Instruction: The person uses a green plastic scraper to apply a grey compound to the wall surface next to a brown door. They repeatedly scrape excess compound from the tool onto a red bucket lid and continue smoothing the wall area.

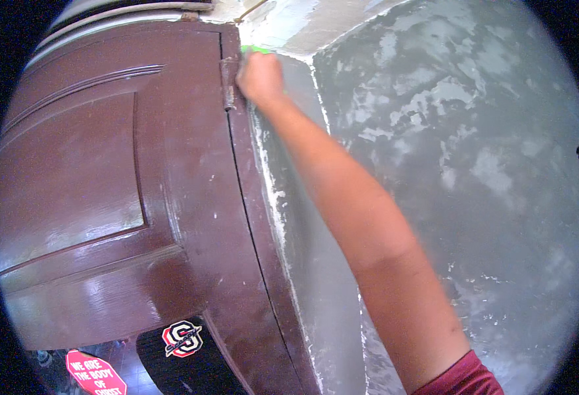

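Note:
My right hand is raised high into the corner beside the top of the door frame, its fingers closed. Just past the knuckles shows the edge of a bright green thing; most of it is hidden by the hand, so its kind cannot be made out. It sits against the top of the narrow grey wall strip, close under the pale ceiling. My left hand is out of view.
A brown panelled door with a hinge fills the left side. White patches mark the grey wall on the right. Low on the door are a red octagonal sticker and a black panel with a logo.

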### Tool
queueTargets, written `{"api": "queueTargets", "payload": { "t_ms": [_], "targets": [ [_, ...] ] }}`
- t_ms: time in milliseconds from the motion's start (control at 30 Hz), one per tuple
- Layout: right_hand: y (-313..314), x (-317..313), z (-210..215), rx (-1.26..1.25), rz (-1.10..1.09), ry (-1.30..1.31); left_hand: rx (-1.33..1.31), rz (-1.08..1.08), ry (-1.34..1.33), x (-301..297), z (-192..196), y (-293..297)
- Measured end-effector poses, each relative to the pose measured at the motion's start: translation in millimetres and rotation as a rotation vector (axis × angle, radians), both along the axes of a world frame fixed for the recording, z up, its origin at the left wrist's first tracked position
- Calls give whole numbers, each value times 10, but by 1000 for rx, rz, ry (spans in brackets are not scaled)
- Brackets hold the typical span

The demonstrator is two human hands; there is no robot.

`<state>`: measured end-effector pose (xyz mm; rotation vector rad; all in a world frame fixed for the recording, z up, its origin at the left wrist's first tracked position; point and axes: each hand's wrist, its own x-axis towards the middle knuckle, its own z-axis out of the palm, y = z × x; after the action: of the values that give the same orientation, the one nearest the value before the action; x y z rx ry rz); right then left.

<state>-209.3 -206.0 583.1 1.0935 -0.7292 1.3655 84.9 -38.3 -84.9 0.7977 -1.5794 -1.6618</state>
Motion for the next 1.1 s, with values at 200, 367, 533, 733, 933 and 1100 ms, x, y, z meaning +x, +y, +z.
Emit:
{"api": "queueTargets", "payload": {
  "t_ms": [200, 367, 533, 733, 933, 1100],
  "targets": [
    [198, 332, -144, -53, 177, 60, 213, -370, 85, -68, 541, -10],
    [566, 18, -148, -188, 643, 142, 154, -69, -43, -275, 276, 64],
    [662, -578, -24, -179, 736, -163, 115, -92, -34, -205, 20, 108],
    [441, -955, -104, -141, 305, -287, 104, -80, -29, -169, 81, 91],
    [188, -943, -148, -50, 128, -189, 88, -73, -4, -181, 142, 84],
    [81, -776, -188, -97, 104, -30, 108, -151, 16, -85, 211, 59]
  ]
}}
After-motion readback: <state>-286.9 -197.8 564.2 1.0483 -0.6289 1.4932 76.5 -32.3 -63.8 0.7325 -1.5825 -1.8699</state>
